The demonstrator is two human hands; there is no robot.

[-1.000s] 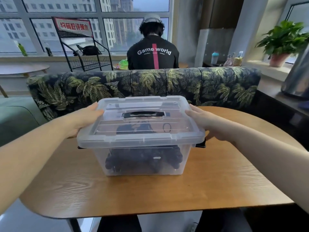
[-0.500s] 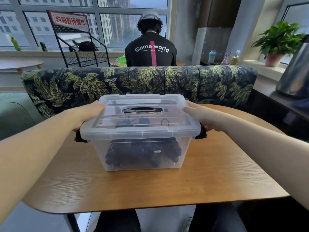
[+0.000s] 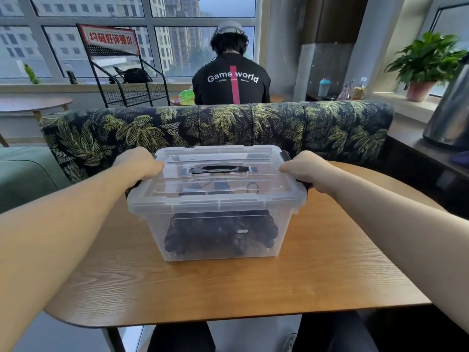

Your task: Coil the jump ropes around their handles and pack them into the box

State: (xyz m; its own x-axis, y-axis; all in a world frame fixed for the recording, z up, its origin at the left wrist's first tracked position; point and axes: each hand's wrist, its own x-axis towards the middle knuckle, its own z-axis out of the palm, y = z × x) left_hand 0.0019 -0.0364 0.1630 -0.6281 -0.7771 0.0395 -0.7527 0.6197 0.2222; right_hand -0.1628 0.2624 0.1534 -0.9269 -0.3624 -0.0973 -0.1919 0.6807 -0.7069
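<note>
Jump ropes (image 3: 219, 233) lie coiled inside the lidded clear box (image 3: 215, 224) on your wooden table (image 3: 228, 288). Your left hand (image 3: 138, 162) and right hand (image 3: 303, 168) curl over the lid's (image 3: 215, 179) two ends, gripping it.

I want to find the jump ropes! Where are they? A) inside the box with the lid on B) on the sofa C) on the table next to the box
A: the dark ropes show through the clear box, under its lid.
</note>
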